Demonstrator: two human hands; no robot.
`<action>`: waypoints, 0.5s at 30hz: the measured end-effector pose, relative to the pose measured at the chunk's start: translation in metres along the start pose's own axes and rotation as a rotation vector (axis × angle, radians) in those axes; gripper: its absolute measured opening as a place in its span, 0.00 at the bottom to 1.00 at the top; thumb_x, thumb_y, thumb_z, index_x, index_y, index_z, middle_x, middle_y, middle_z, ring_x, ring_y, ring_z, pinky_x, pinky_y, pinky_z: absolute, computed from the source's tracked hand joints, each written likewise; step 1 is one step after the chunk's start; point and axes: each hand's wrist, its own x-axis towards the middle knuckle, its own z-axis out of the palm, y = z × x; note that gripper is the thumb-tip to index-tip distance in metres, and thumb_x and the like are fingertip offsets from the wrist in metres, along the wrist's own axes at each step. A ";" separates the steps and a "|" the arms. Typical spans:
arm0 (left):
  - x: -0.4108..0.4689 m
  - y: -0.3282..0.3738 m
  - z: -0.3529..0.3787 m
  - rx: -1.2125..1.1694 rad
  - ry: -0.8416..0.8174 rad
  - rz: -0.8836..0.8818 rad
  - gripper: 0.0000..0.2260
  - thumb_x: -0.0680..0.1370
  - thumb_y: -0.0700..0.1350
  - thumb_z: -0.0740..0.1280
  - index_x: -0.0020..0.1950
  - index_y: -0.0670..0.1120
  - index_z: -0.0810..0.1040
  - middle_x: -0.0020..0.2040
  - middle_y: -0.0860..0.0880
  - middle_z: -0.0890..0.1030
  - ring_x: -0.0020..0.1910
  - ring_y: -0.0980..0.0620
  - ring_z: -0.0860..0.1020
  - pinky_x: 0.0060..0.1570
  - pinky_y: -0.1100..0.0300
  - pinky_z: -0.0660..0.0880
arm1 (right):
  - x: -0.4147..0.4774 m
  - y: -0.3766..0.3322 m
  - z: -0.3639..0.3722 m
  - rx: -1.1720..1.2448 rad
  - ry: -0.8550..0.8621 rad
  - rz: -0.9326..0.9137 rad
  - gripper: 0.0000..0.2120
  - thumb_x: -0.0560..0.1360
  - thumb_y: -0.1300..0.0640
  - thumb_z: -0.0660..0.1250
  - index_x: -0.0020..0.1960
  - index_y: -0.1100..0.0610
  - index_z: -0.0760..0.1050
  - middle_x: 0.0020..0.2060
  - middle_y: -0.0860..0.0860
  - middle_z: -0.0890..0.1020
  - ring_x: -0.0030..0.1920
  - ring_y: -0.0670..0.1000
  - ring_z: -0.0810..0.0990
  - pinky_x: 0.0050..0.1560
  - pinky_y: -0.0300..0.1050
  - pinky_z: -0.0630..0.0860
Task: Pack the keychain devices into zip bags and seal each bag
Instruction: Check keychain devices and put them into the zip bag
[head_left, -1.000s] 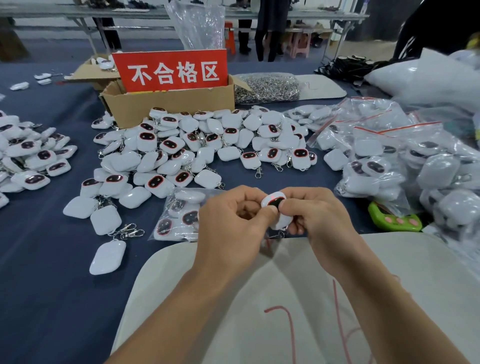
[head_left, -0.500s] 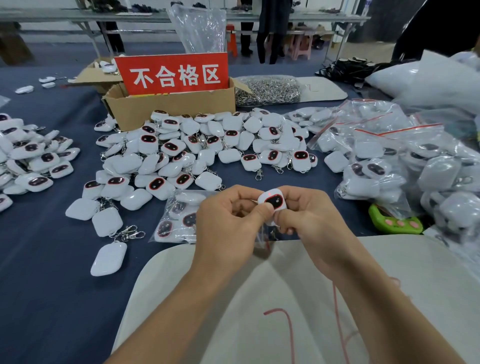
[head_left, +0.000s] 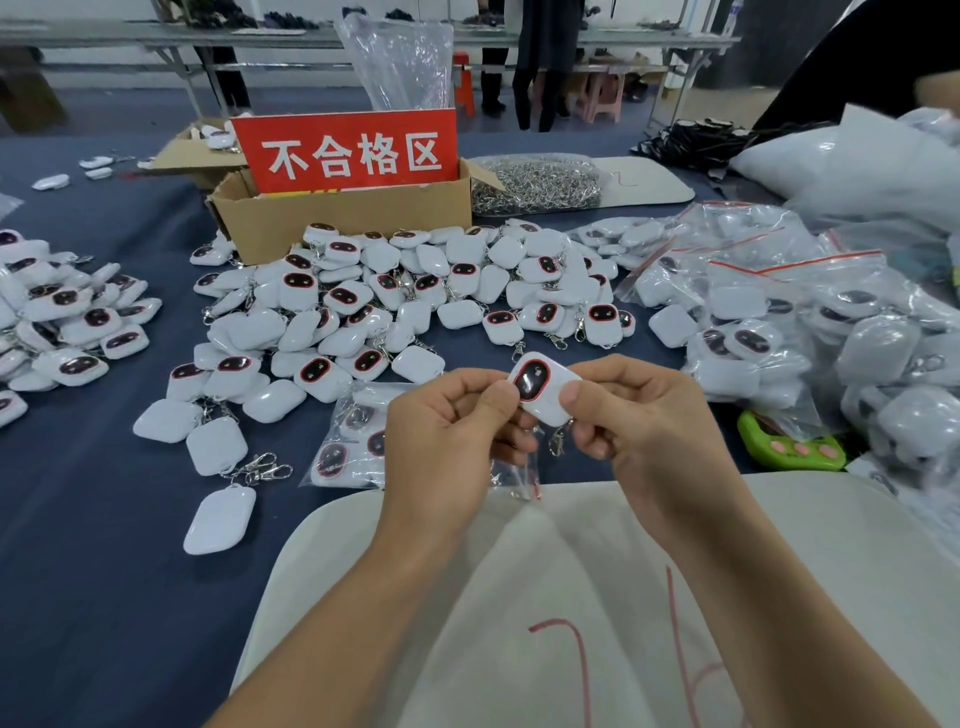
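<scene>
Over the desk (head_left: 104, 519), the left grip (head_left: 441, 436) and right grip (head_left: 639, 431) together pinched one white device (head_left: 543, 387) between thumbs and curled fingers, its clasp (head_left: 557, 441) dangling beside a clear bag (head_left: 514, 475) hanging just beneath them.

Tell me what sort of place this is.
Probably a factory packing and inspection bench: heaps of identical keychain devices, filled zip bags piled at the right, and a cardboard box with a red sign marking rejects.
</scene>
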 end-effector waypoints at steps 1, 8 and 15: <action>0.000 0.000 0.000 0.001 -0.001 -0.002 0.08 0.81 0.36 0.69 0.46 0.43 0.86 0.36 0.42 0.85 0.30 0.50 0.81 0.31 0.61 0.78 | 0.000 0.000 0.000 0.008 0.006 0.003 0.03 0.68 0.62 0.75 0.40 0.55 0.86 0.30 0.55 0.80 0.28 0.48 0.73 0.28 0.37 0.68; -0.004 0.000 0.001 0.054 0.004 0.036 0.05 0.76 0.46 0.71 0.46 0.53 0.87 0.37 0.45 0.86 0.34 0.51 0.83 0.36 0.61 0.79 | -0.002 -0.001 0.002 -0.261 0.047 -0.221 0.12 0.71 0.72 0.75 0.44 0.54 0.87 0.37 0.51 0.88 0.35 0.48 0.84 0.39 0.36 0.78; -0.005 0.002 0.003 0.023 -0.019 0.066 0.17 0.74 0.31 0.73 0.55 0.51 0.84 0.47 0.49 0.88 0.42 0.52 0.86 0.44 0.63 0.81 | -0.003 -0.001 0.002 -0.184 0.084 -0.196 0.20 0.71 0.80 0.70 0.41 0.55 0.87 0.52 0.48 0.88 0.54 0.47 0.87 0.53 0.37 0.81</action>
